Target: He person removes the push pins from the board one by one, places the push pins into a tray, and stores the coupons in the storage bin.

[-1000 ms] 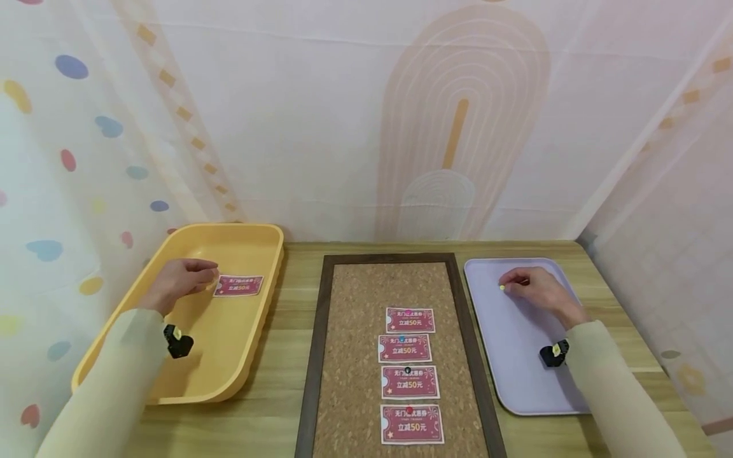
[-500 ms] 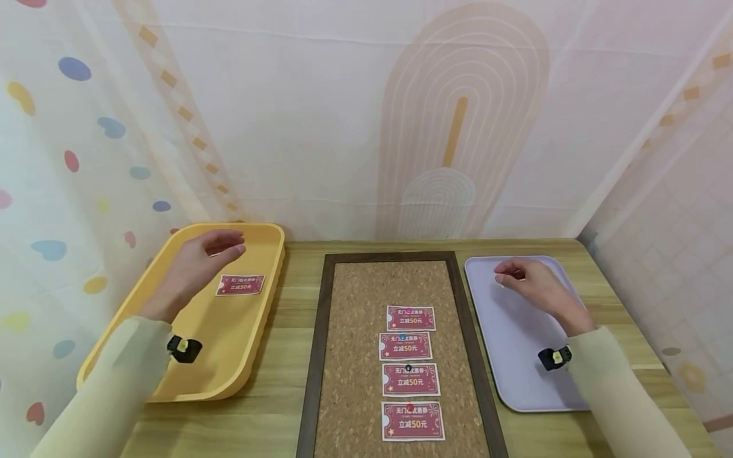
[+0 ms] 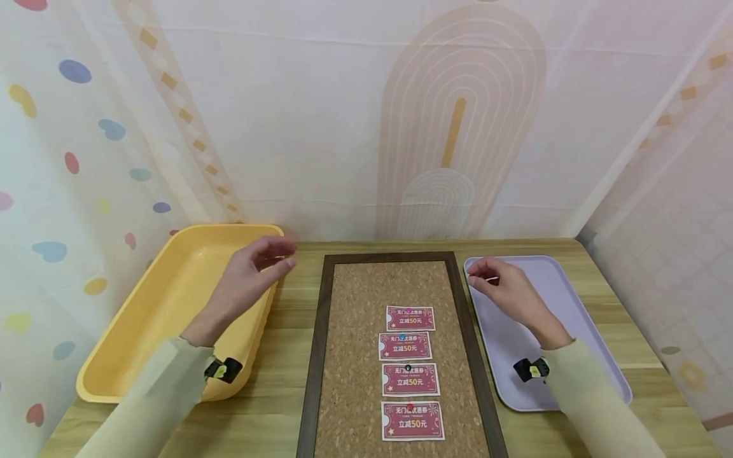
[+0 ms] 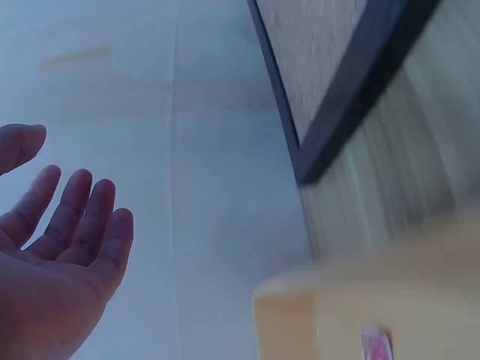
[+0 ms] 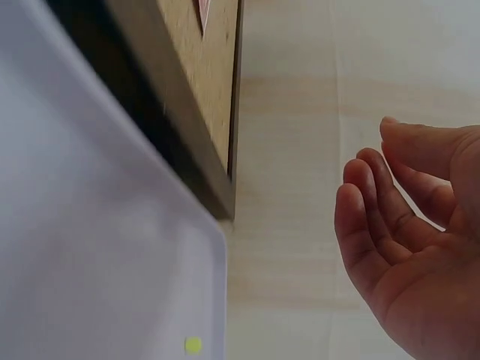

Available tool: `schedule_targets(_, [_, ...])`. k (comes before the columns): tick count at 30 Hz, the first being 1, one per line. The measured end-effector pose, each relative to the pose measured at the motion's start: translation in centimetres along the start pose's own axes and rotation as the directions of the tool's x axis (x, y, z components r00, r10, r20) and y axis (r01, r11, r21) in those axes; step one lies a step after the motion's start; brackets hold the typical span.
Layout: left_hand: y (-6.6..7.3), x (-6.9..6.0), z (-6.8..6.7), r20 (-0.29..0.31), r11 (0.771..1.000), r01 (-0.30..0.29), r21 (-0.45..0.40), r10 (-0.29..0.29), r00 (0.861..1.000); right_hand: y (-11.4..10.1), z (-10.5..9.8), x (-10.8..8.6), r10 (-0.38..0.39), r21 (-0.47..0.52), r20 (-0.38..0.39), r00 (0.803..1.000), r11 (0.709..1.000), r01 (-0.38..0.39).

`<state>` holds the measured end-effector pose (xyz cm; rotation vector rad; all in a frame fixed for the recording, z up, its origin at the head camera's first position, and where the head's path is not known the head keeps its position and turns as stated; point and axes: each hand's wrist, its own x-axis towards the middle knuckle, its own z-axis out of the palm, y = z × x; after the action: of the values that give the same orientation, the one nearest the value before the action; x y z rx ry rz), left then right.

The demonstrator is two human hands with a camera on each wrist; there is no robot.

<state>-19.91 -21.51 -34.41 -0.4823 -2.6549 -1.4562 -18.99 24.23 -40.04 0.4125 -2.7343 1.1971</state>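
My left hand [image 3: 249, 280] hovers over the right rim of the yellow tray [image 3: 172, 280], fingers loosely bent and holding nothing. In the left wrist view, a bit of a red coupon [image 4: 376, 343] shows inside that tray; the hand and arm hide it from the head view. My right hand [image 3: 512, 292] is above the left edge of the lilac tray [image 3: 590, 362]. Its fingers are relaxed with nothing between them. A small yellow round piece [image 5: 193, 345] lies on the lilac tray in the right wrist view.
Between the trays lies a dark-framed cork board [image 3: 361, 299]. Several red coupons, such as the nearest one [image 3: 412, 423], form a column on it, each with a small coloured pin, like the black pin [image 3: 408, 367]. A patterned cloth [image 3: 332, 127] hangs behind the wooden table [image 3: 298, 305].
My left hand has risen and moved right, from beside the coupon to the tray's right rim. The right hand has moved left, away from the yellow piece, which stays on the tray.
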Motion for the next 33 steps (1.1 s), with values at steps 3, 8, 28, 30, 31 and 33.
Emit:
schedule_targets(3, [0.3, -0.2, 1.5, 0.011, 1.000, -0.020, -0.012, 0.020, 1.000, -0.5, 0.7, -0.1, -0.006, 0.023, 0.002, 1.000, 1.000, 0.006])
schedule_targets(8, [0.8, -0.5, 4.0, 0.040, 0.997, -0.004, -0.080, 0.008, 0.999, -1.3, 1.7, -0.3, -0.001, 0.053, 0.036, 0.999, 0.999, -0.001])
schedule_targets(28, [1.6, -0.3, 11.1, 0.228, 0.982, 0.048, -0.184, -0.004, 0.974, -3.3, 4.4, 0.3, -0.095, 0.061, 0.135, 0.986, 0.994, 0.087])
schedule_targets(30, [1.5, -0.1, 11.6, 0.245, 0.982, 0.052, -0.179, -0.006, 0.970, -3.3, 4.5, 0.4, -0.105, 0.059, 0.147, 0.984, 0.994, 0.097])
schedule_targets(31, [1.4, 0.0, 11.8, 0.251, 0.983, 0.051, -0.177, -0.005, 0.968, -3.3, 4.6, 0.4, -0.106, 0.058, 0.153, 0.983, 0.993, 0.098])
schedule_targets(33, [1.3, 0.1, 12.2, 0.264, 0.983, 0.049, -0.178, -0.001, 0.965, -3.3, 4.8, 0.6, -0.109, 0.065, 0.165, 0.980, 0.993, 0.100])
